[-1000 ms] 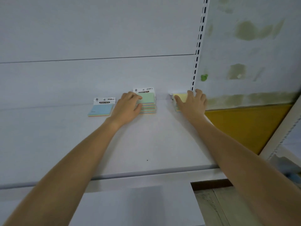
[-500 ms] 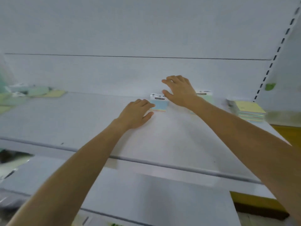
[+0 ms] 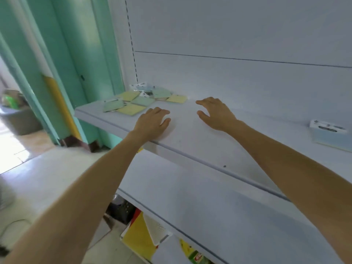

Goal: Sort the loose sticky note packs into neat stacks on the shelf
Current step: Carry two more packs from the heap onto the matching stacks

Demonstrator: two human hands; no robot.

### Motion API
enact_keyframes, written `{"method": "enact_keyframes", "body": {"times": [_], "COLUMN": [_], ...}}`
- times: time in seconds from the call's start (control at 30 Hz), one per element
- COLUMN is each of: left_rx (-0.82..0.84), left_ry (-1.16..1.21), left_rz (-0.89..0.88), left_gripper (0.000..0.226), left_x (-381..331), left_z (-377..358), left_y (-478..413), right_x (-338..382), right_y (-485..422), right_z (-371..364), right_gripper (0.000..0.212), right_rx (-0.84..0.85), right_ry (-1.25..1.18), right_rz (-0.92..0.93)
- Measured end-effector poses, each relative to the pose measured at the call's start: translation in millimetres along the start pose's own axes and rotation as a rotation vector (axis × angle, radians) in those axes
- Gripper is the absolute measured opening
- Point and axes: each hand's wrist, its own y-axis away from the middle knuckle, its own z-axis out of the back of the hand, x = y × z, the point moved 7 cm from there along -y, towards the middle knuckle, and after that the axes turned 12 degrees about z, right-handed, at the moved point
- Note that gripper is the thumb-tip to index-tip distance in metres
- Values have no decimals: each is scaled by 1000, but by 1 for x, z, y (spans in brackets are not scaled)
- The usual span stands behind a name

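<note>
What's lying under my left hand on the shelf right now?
Only bare shelf shows around the open left hand; no pack edge pokes out. The palm hides what is beneath. The loose packs lie beyond its fingertips.

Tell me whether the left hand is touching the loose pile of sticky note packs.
Apart. In the head view, bare shelf shows between the left hand and the nearest yellow pack of the loose pile of sticky note packs.

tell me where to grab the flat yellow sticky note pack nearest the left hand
Take the flat yellow sticky note pack by its near corner, coming from the right with the left hand. It lies flat with that corner pointing at the hand; other packs crowd its far sides.
</note>
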Motion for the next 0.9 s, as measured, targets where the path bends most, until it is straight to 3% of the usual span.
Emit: {"method": "enact_keyframes", "body": {"times": [0.43,0.73,0.9], "left_rx": [-65,-3,101], "left_ry": [47,31,42], "left_rz": [207,93,-14], "left_gripper": [36,39,40], "left_x": [170,184,180], "left_z": [11,0,-23], "left_y": [-118,-211,-269], "right_x": [-15,-28,-33], "right_y": [-197,-257,-265], "right_z": [-83,-129,-129], "right_gripper": [43,59,56], "right_rx": [37,91,24], "right_ry": [-121,-224,-347], "right_rz": [-85,-348,-399]}}
